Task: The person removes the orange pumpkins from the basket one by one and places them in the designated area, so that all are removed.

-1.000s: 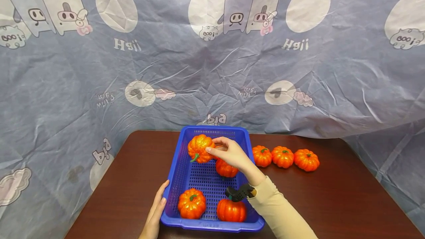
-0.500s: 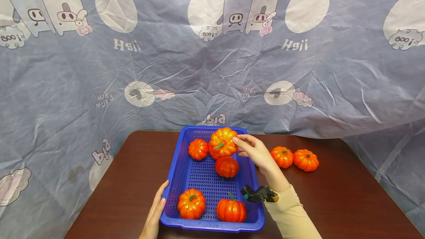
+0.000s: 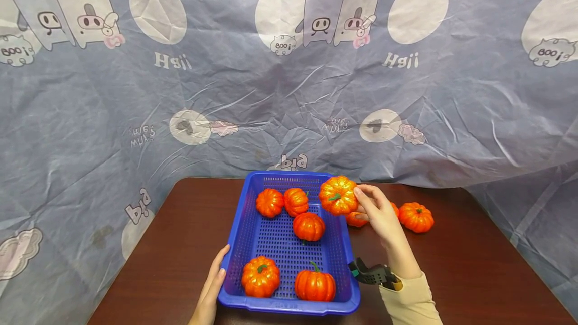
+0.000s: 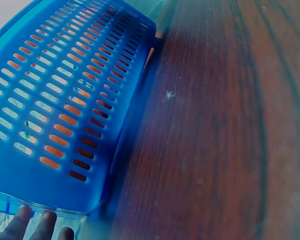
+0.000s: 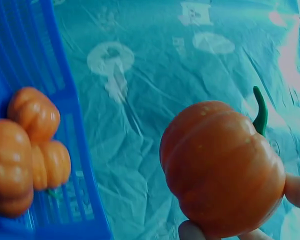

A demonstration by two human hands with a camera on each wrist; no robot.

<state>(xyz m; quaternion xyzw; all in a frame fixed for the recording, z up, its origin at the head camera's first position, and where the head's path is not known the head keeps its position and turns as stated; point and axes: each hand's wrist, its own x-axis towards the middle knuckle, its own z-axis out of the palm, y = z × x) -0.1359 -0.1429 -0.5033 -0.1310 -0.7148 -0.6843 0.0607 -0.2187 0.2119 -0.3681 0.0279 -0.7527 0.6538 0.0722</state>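
Note:
My right hand (image 3: 378, 209) pinches a small orange pumpkin (image 3: 338, 195) between thumb and fingers, above the right rim of the blue plastic basket (image 3: 238, 237). In the right wrist view the pumpkin (image 5: 222, 167) shows its ribbed side, its green stem pointing up. My left hand (image 3: 209, 287) touches the basket's left side with its fingers nearly straight; in the left wrist view, fingertips (image 4: 45, 225) lie at the basket's edge. Inside the basket are several pumpkins: three grouped toward the back, one pumpkin (image 3: 261, 277) at front left and another pumpkin (image 3: 314, 285) at front right.
Right of the basket, a row of pumpkins lies on the dark brown table (image 3: 451, 265); the rightmost pumpkin (image 3: 416, 217) shows fully, others are partly hidden by my right hand and the held pumpkin. A grey-blue printed cloth (image 3: 289, 89) hangs behind the table.
My right hand has carried the held pumpkin rightward from over the basket's back left to its right rim, uncovering the pumpkins at the back. The left hand and basket have stayed put.

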